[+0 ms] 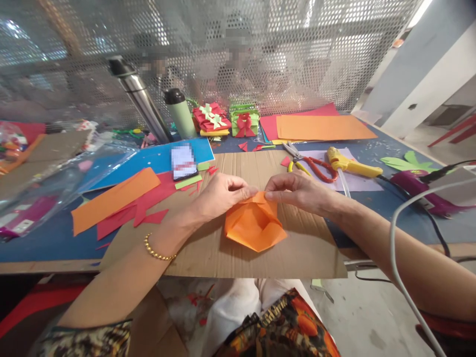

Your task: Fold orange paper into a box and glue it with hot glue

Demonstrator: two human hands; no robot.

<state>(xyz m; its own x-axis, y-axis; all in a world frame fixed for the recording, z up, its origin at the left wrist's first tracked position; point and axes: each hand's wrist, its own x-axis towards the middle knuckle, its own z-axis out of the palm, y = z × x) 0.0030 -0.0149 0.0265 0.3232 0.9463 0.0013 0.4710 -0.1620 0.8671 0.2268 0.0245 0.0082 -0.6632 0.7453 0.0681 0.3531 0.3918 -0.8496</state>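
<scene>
A folded piece of orange paper [253,223] rests on the cardboard sheet [305,253], its near side gaping like a small pocket. My left hand [225,196] pinches its far edge between thumb and fingers. On the same edge, a little to the right, my right hand [293,191] grips the paper between thumb and forefinger. Just beyond the right hand lie scissors [316,166] with red and yellow handles. A yellow glue gun [351,164] with a clear glue stick is on a lilac sheet [362,184].
Orange sheets [323,127], finished-looking red [211,119] and green paper boxes [244,121], a green bottle [181,114] and a steel flask [141,101] stand along the back. A phone [184,161] lies left among paper scraps. A white cable [394,248] loops over my right arm.
</scene>
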